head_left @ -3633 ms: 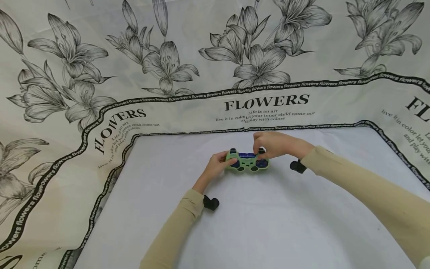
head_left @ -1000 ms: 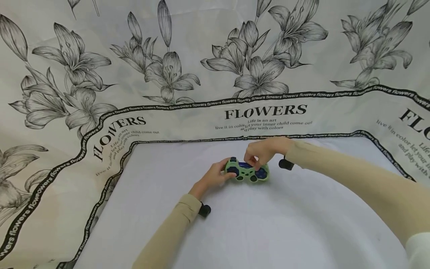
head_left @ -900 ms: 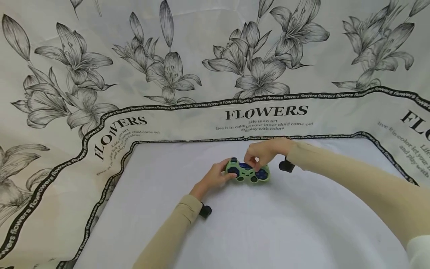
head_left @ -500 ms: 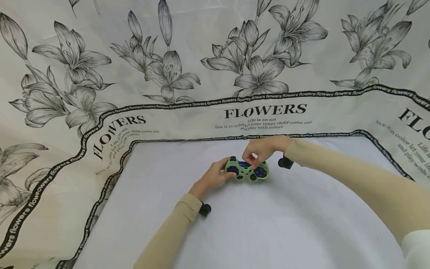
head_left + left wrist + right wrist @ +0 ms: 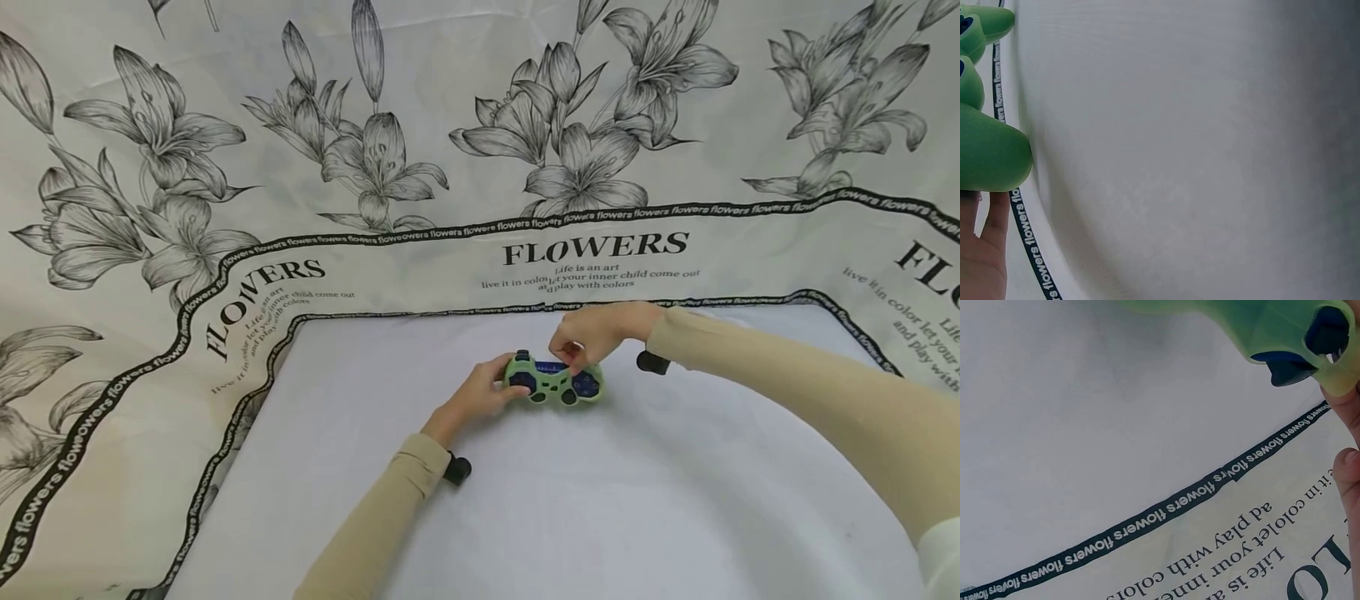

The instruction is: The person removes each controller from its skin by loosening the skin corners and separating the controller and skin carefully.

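Note:
A dark blue game controller in a green silicone cover is held above the far middle of the table. My left hand grips its left end, thumb across the front; the left wrist view shows fingers behind the green grip. From above, my right hand bends over the right half, its thumb and index finger pinching the cover near the upper middle edge. In the right wrist view, a blue trigger pokes out of the cover beside the right hand. The right fingertips are partly hidden.
A white cloth covers the table. Behind and at the left stands a light curtain with flower drawings and black lettered bands. Black wrist cameras sit at the left wrist and right wrist.
Since the earliest frame, my right hand has gone from the controller's right shoulder toward its upper middle. Over the last half second it has shifted slightly right. The left hand keeps its grip.

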A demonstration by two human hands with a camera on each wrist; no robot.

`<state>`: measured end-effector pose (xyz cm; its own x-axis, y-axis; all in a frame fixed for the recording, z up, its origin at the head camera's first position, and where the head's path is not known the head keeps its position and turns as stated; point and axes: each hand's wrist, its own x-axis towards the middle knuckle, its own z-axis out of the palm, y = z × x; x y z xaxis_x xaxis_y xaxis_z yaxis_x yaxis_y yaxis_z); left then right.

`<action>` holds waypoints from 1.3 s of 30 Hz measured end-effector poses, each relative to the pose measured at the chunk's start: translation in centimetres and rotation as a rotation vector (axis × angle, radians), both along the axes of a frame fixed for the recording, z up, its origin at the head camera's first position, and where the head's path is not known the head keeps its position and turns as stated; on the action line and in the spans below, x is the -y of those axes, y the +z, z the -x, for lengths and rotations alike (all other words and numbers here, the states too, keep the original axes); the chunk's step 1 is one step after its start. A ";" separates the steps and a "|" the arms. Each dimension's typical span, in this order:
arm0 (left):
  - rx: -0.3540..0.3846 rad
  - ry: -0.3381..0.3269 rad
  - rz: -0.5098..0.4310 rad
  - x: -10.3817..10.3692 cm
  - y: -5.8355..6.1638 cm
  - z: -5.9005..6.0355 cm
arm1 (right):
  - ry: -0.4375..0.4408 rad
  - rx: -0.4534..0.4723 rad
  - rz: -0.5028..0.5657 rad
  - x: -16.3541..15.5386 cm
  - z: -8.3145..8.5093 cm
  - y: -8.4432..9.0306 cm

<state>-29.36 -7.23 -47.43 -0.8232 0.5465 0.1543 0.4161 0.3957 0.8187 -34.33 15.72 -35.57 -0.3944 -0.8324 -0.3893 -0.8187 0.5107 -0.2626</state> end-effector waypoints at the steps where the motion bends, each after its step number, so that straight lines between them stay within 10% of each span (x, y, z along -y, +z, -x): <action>1: -0.001 0.000 0.009 0.0 0.0 0.0 | -0.003 -0.007 0.003 -0.1 0.0 -0.1; 35: 0.087 -0.042 -0.007 0.1 -0.4 0.7 | -0.032 -0.124 0.058 -3.2 -0.9 0.0; 39: 0.096 -0.058 -0.009 0.3 1.0 -0.2 | -0.049 -0.143 0.072 -3.3 -1.1 -0.1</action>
<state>-29.15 -7.56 -46.47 -0.8012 0.5928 0.0815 0.3580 0.3658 0.8591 -33.28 19.03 -35.71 -0.4822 -0.8347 -0.2659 -0.8250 0.5348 -0.1827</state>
